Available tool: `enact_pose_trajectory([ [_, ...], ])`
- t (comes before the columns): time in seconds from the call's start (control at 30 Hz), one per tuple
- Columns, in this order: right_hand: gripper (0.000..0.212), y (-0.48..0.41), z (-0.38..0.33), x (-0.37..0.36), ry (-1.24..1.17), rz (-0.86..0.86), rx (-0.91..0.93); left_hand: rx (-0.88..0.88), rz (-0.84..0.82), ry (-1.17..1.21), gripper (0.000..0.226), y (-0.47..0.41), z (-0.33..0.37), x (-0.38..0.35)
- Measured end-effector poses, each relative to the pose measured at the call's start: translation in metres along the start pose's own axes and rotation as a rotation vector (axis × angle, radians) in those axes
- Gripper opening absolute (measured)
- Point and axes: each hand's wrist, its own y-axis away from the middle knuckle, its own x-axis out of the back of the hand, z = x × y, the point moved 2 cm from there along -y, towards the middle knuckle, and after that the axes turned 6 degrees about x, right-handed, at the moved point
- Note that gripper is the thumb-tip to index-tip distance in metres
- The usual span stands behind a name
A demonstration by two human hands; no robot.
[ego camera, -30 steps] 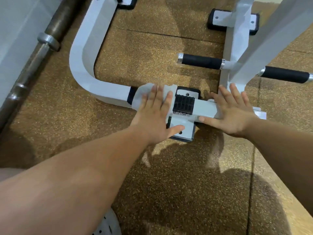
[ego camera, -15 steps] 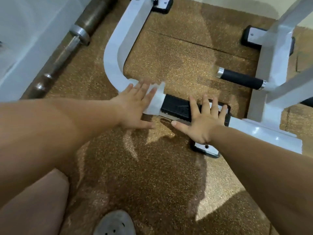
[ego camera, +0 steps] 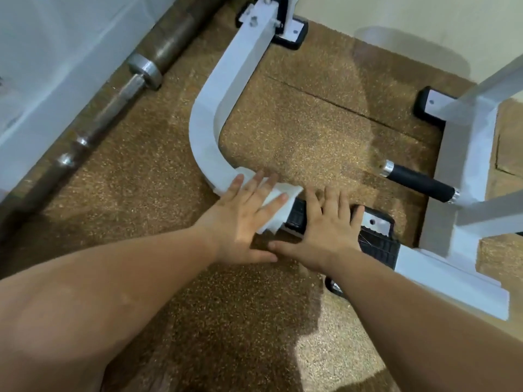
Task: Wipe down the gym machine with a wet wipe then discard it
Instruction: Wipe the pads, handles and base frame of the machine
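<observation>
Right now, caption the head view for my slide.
Left hand presses wet wipe on white frame; right hand rests on black footplate.

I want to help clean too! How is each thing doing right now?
White curved metal frame, resting on the brown speckled floor.
White wet wipe, draped over the frame under the left hand.
Left hand, flat, fingers straight, pressing the wipe.
Right hand, flat, fingers spread, resting on the black ribbed pad.
Rusty steel barbell, lying on the floor, untouched.
Black foam handle, sticking out sideways, untouched.
</observation>
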Motion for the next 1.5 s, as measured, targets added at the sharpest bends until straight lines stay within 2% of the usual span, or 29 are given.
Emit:
enact_pose_trajectory([
  [0.2,0.139,0.001,0.003,0.009,-0.013,-0.116,-0.019,-0.126,-0.025,-0.103,0.108,0.001,-0.057,0.006],
  [0.43,0.129,-0.003,0.009,0.012,-0.047,-0.184,-0.011,-0.131,0.041,-0.035,0.120,-0.011,-0.004,0.002],
  [0.53,0.123,-0.003,0.010,0.010,-0.077,-0.153,0.005,-0.067,0.061,-0.015,0.123,-0.013,0.015,0.001],
  [0.67,0.116,0.001,0.011,0.013,-0.075,-0.117,0.026,-0.029,0.109,0.003,0.116,-0.009,0.005,0.002],
  [0.77,0.122,0.004,-0.001,0.019,-0.060,-0.082,0.025,0.126,0.138,0.037,0.111,0.000,-0.015,-0.003],
  [0.87,0.126,-0.007,-0.026,0.027,-0.030,-0.005,0.120,0.271,0.148,0.114,0.108,0.012,-0.035,-0.009],
  [1.0,0.129,-0.040,-0.058,0.028,-0.042,-0.053,0.190,0.309,0.163,0.207,0.089,0.022,-0.044,-0.011],
  [1.13,0.125,-0.060,-0.060,0.034,0.033,0.018,0.200,0.362,0.152,0.242,0.082,0.011,-0.050,-0.001],
  [1.27,0.116,-0.069,-0.058,0.038,-0.013,0.108,0.132,0.468,0.074,0.301,0.089,-0.015,-0.074,0.014],
  [1.37,0.108,-0.064,-0.061,0.030,-0.026,0.111,0.102,0.521,0.014,0.291,0.090,-0.031,-0.088,0.022],
  [1.5,0.102,-0.068,-0.062,0.027,0.015,0.104,0.103,0.543,0.016,0.259,0.097,-0.060,-0.112,0.037],
])
